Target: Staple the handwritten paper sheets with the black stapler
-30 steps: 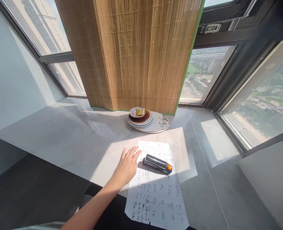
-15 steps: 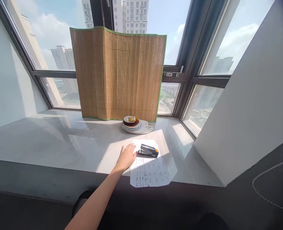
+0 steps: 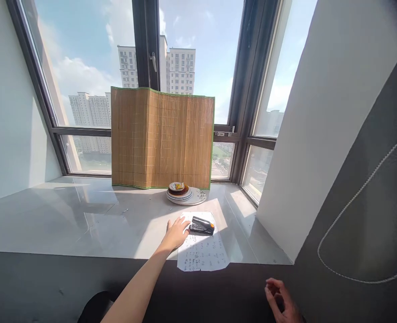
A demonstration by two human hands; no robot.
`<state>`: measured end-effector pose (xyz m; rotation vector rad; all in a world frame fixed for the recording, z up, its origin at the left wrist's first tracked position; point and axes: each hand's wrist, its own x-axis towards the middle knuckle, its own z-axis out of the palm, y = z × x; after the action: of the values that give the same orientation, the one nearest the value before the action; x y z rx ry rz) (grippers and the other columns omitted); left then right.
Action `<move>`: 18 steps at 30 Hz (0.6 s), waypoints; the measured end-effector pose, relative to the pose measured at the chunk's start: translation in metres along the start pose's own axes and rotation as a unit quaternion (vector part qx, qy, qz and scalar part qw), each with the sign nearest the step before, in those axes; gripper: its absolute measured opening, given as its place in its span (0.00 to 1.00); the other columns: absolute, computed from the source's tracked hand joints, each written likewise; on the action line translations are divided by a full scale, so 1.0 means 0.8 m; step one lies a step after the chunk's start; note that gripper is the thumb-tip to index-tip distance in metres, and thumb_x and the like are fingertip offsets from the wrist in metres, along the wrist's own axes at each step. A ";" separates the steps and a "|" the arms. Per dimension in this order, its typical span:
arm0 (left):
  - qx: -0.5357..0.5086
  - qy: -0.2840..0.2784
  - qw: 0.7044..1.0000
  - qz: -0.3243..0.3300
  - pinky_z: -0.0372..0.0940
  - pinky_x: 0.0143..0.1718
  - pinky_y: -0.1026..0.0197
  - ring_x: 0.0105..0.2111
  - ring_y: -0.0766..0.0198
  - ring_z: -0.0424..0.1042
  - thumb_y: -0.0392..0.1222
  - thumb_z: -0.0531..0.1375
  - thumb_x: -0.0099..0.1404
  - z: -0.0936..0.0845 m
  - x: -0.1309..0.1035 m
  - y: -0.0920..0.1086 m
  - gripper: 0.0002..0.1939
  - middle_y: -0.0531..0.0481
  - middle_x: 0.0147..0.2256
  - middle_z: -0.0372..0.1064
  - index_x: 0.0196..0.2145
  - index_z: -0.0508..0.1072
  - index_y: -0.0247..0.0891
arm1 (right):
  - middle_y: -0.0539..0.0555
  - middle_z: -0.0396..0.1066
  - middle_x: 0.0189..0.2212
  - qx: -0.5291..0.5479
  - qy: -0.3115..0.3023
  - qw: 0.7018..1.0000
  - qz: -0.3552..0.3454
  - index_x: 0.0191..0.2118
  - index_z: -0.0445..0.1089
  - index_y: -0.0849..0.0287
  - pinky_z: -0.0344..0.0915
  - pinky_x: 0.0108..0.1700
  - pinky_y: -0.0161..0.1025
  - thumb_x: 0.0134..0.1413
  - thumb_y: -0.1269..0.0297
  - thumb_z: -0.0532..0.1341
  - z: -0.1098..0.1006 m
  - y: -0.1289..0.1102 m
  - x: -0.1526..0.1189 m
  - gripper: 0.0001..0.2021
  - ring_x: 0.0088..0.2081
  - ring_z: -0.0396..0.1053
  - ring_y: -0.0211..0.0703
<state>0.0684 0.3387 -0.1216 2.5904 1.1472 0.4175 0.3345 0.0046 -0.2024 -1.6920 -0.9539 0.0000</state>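
Observation:
My left hand (image 3: 175, 233) lies with spread fingers on the left edge of a handwritten paper sheet (image 3: 203, 253), holding nothing. Just right of its fingertips, a black stapler (image 3: 201, 225) with an orange spot at its right end rests on the paper. The sheet's lower part sticks out over the front edge of the ledge. At the lower right, below the ledge, my right hand (image 3: 282, 301) hangs in the air with loosely curled fingers, a gap between thumb and fingers, and nothing visible in it.
Behind the paper, stacked plates (image 3: 179, 193) stand on the pale window ledge (image 3: 101, 224). A bamboo mat (image 3: 163, 139) with green edging stands upright against the window. A slanted white wall (image 3: 295, 179) rises at the right, with a hanging cord (image 3: 348, 202) beyond it.
My right hand has come into view at the lower right. My left hand stays at the paper's left edge. The camera view has tilted up and shifted, showing more window.

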 end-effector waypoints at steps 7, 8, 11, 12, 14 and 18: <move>-0.018 -0.008 1.000 -0.002 0.36 0.74 0.29 0.76 0.49 0.49 0.43 0.52 0.73 -0.004 -0.001 -0.002 0.24 0.49 0.73 0.59 0.62 0.74 0.50 | 0.62 0.74 0.55 -0.018 -0.097 0.979 -0.178 0.58 0.71 0.50 0.72 0.59 0.63 0.63 0.54 0.63 0.199 -0.095 0.144 0.20 0.57 0.72 0.64; -0.018 -0.008 1.000 -0.004 0.36 0.74 0.29 0.76 0.49 0.49 0.43 0.53 0.73 -0.003 0.000 -0.003 0.24 0.49 0.73 0.59 0.63 0.74 0.51 | 0.62 0.73 0.55 -0.027 -0.114 0.977 -0.175 0.59 0.71 0.50 0.71 0.60 0.63 0.60 0.55 0.65 0.215 -0.095 0.155 0.22 0.57 0.72 0.64; -0.021 0.002 1.000 -0.008 0.36 0.73 0.29 0.76 0.49 0.49 0.43 0.53 0.73 -0.001 0.003 -0.003 0.28 0.49 0.73 0.59 0.68 0.67 0.53 | 0.61 0.75 0.55 -0.040 -0.183 0.969 -0.159 0.58 0.73 0.51 0.71 0.59 0.59 0.55 0.61 0.67 0.243 -0.082 0.177 0.23 0.55 0.73 0.63; -0.022 0.003 1.000 -0.009 0.37 0.73 0.28 0.76 0.49 0.49 0.42 0.53 0.73 0.000 0.003 -0.003 0.29 0.48 0.73 0.59 0.70 0.65 0.52 | 0.61 0.76 0.55 -0.036 -0.199 0.967 -0.152 0.57 0.74 0.51 0.70 0.59 0.58 0.55 0.63 0.66 0.247 -0.076 0.181 0.22 0.55 0.73 0.62; -0.017 0.000 1.000 -0.008 0.36 0.73 0.27 0.76 0.48 0.47 0.41 0.52 0.73 -0.001 0.003 -0.002 0.29 0.47 0.73 0.58 0.70 0.65 0.51 | 0.60 0.77 0.53 -0.019 -0.209 0.968 -0.139 0.55 0.76 0.52 0.69 0.60 0.57 0.56 0.65 0.63 0.248 -0.069 0.186 0.21 0.55 0.73 0.61; -0.002 -0.009 1.000 -0.002 0.36 0.73 0.28 0.75 0.49 0.49 0.42 0.52 0.73 -0.003 0.002 0.002 0.23 0.47 0.72 0.59 0.62 0.73 0.49 | 0.58 0.78 0.49 0.050 -0.209 0.968 -0.128 0.56 0.77 0.51 0.71 0.58 0.54 0.58 0.62 0.61 0.240 -0.068 0.190 0.20 0.52 0.76 0.56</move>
<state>0.0691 0.3393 -0.1184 2.5832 1.1446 0.3955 0.3172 0.2511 -0.1584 -1.4918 -1.4583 0.2368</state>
